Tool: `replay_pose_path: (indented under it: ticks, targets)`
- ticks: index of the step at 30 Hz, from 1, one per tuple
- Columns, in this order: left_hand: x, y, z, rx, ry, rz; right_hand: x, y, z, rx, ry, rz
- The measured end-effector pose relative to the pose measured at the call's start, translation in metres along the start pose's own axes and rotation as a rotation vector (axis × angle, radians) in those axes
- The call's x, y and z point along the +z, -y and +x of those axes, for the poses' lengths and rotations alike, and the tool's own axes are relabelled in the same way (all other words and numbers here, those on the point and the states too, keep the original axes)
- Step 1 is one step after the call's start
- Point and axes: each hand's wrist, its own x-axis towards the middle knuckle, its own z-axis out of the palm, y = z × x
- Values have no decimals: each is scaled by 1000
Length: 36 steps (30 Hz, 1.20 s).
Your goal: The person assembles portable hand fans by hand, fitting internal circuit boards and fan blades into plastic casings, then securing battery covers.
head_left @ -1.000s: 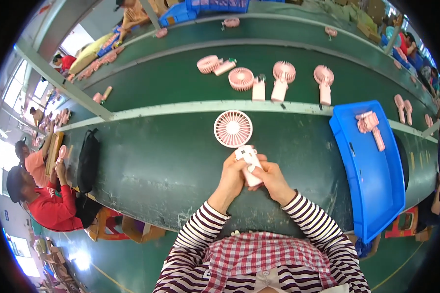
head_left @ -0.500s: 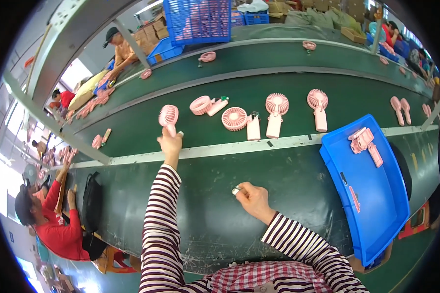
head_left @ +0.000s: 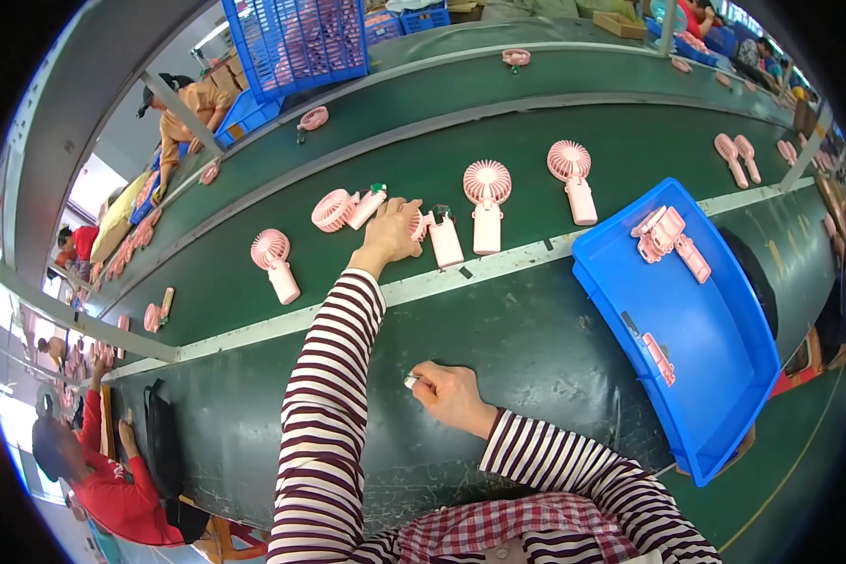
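My left hand (head_left: 393,235) reaches over the belt, its fingers curled over a pink handheld fan's round head (head_left: 417,226), most of which they cover. That fan's handle (head_left: 446,242) lies beside it, green-and-dark parts showing at its top. Near my body, my right hand (head_left: 453,397) is closed above the dark green worktop; a small whitish bit (head_left: 411,380) shows at its fingertips, too small to name. Left of my left hand lie a whole pink fan (head_left: 273,263) and a fan with its handle open (head_left: 336,210). Two whole fans (head_left: 487,202) (head_left: 571,179) lie to the right.
A blue tray (head_left: 620,329) with pink plastic parts (head_left: 665,235) stands on the right. A pale rail (head_left: 404,291) separates worktop and belt. A person in red sits at the left; another works across the line. A blue crate (head_left: 301,47) stands at the back.
My left hand has let go of a whole fan, now lying on the belt, and moved right onto the fan with the detached handle. My right hand stays closed. The view has shifted.
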Motion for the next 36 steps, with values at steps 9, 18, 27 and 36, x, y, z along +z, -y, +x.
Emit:
replay_pose_path:
  ticks: [9, 18, 27, 36]
  targets:
    - [-11, -20, -123, -261, -24, -2008, -2, -9, -9, 69, -123, 99]
    - [6, -99, -288, -392, -241, -2343, -39, 48, -54, -66, 44, 145]
    - [62, -165, -297, -382, 66, -2281, -101, 56, -80, -464, 111, -163]
    - [44, -135, -333, -278, 77, -1392, -134, 17, -88, 297, -95, 258]
